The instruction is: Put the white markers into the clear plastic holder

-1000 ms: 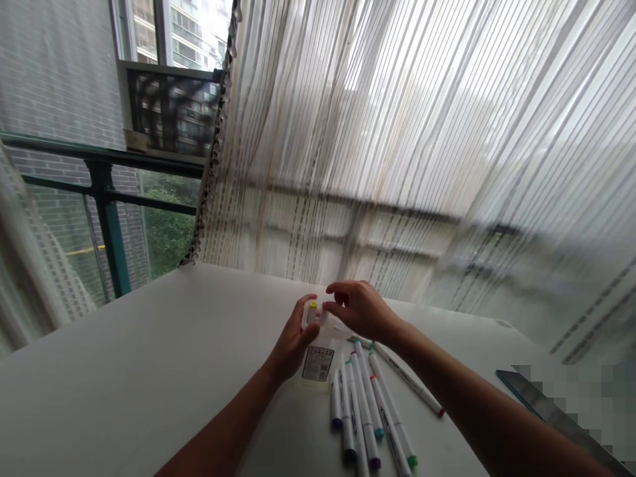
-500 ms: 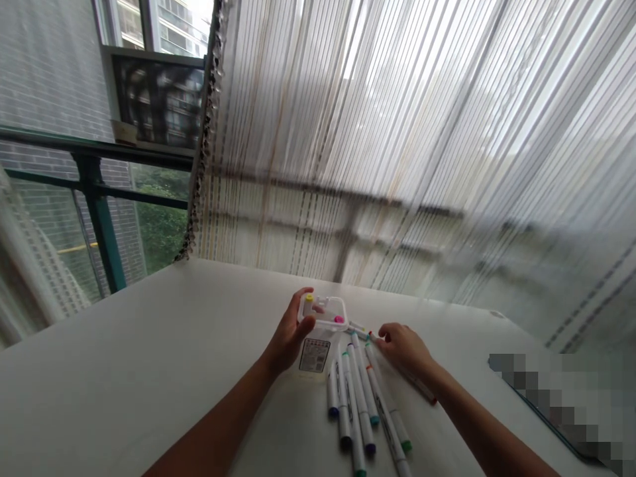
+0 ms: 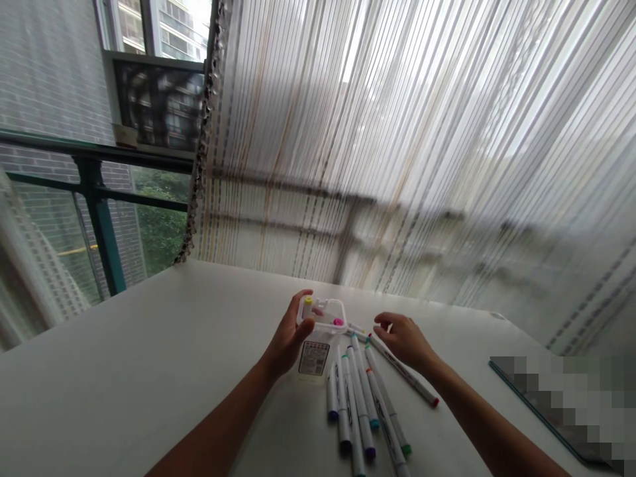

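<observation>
My left hand [image 3: 289, 335] is wrapped round a clear plastic marker case [image 3: 320, 331] that stands upright on the white table [image 3: 124, 371]. Two markers stick out of the case, one with a yellow cap [image 3: 308, 303] and one with a pink cap [image 3: 338, 322]. My right hand [image 3: 405, 338] hovers just right of the case with its fingers loosely spread and nothing in them. Below it, several white markers [image 3: 358, 404] with coloured caps lie side by side on the table. One long marker with a red end [image 3: 405, 371] lies at an angle under the right hand.
A sheer striped curtain [image 3: 397, 152] hangs behind the table. A window with a green railing [image 3: 99, 218] is at the left. A dark flat object [image 3: 536, 404], partly blurred out, lies at the table's right edge.
My right hand left the case top, dropped to the markers on the table, and has now lifted slightly with open fingers. The left hand kept its hold on the case.
</observation>
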`<act>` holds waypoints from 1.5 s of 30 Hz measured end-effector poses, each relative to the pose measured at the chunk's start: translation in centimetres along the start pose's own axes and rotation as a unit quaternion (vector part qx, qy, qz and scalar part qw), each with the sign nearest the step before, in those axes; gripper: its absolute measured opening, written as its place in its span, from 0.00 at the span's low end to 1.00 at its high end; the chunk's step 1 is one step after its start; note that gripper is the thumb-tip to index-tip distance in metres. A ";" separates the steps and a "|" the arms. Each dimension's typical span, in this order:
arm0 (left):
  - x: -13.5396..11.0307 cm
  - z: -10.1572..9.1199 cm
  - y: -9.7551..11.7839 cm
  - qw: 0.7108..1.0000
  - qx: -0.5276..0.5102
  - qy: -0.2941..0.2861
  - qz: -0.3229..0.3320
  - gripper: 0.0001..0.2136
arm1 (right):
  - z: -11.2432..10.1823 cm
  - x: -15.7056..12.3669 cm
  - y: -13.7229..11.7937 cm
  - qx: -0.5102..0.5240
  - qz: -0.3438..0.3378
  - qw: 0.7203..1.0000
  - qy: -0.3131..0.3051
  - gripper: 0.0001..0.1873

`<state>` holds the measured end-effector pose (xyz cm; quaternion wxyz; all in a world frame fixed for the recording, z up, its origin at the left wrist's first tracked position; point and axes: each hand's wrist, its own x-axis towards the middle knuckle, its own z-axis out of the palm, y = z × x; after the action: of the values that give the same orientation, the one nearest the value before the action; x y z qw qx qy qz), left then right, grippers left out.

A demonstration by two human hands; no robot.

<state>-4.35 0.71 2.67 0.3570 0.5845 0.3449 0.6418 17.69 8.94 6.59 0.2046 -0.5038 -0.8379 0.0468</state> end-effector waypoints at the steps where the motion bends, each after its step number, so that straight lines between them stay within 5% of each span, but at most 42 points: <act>1: 0.0 0.0 0.0 1.000 -0.002 -0.001 -0.003 0.31 | -0.8 0.0 -1.0 0.040 -0.024 0.999 0.015 0.12; 6: 0.1 0.1 0.0 1.000 -0.003 0.001 0.004 0.31 | -4.5 -0.5 -6.6 0.149 -0.164 0.975 -0.016 0.14; 12: 0.1 0.1 -0.1 1.000 -0.010 0.000 0.015 0.30 | -6.1 -0.6 -9.7 0.019 -0.252 0.961 -0.112 0.11; 45: 0.2 -0.1 -0.2 1.000 -0.004 0.001 0.018 0.31 | -4.5 1.1 -9.5 0.033 -0.245 0.965 -0.091 0.09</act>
<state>-4.41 0.94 2.59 0.3475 0.5885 0.3316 0.6503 11.14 4.64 13.71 0.1486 -0.2702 -0.9488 0.0685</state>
